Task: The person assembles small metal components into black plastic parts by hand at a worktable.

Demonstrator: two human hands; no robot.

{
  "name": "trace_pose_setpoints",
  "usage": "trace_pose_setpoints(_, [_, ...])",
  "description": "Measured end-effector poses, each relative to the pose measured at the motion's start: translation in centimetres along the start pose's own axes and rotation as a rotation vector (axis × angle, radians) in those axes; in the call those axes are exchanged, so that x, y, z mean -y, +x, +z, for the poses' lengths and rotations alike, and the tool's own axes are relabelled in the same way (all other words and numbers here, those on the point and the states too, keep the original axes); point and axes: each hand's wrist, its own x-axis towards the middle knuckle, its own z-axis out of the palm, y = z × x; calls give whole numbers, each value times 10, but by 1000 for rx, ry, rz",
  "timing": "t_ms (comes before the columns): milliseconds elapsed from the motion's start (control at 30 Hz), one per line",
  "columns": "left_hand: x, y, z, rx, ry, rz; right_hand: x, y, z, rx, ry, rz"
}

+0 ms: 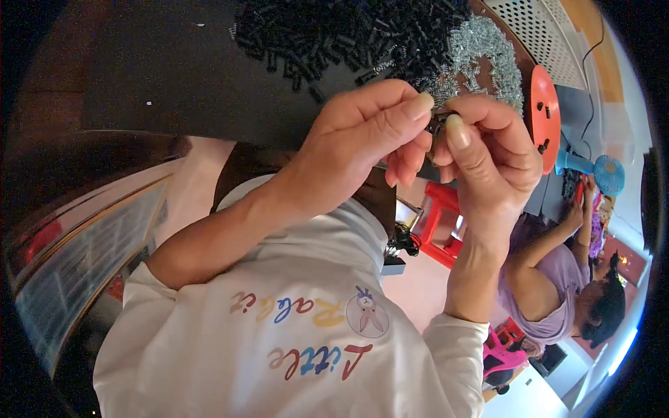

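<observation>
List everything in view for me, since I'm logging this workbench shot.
small dark part: one, blackish, pinched between both hands' fingertips, mostly hidden
heap of short black plastic pieces: too many to count, black, top centre of the table
heap of small silvery metal springs: many, silver, right of the black heap
dark table mat: one, black, upper left
round orange disc: one, orange, right
blue handheld fan: one, far right
red plastic stool: one, below the table
co-worker in a lilac shirt: one, lower right
left hand; right hand: gripping the part
</observation>
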Motion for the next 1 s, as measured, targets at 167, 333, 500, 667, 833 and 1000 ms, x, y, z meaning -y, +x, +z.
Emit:
trace_pose_setpoints(167, [3,-2,1,-43,2,-14,-2,-7,-5,28,-66,-57])
trace_pose_setpoints(333, [1,-1,-1,13,33,-21,-4,-12,-9,17,-471,-377])
trace_pose_setpoints(500, [0,-1,0,20,88,-4,2,-15,-10,30,-558,-457])
trace_pose_setpoints(667, [-1,-1,1,59,67,-10,8,-17,-12,60,-648,-516])
trace_pose_setpoints(833, [-2,-2,0,82,116,-20,8,-19,-14,86,-730,-609])
trace_pose_setpoints(1000, [-4,-2,0,111,144,-31,8,-21,-14,77,-725,-657])
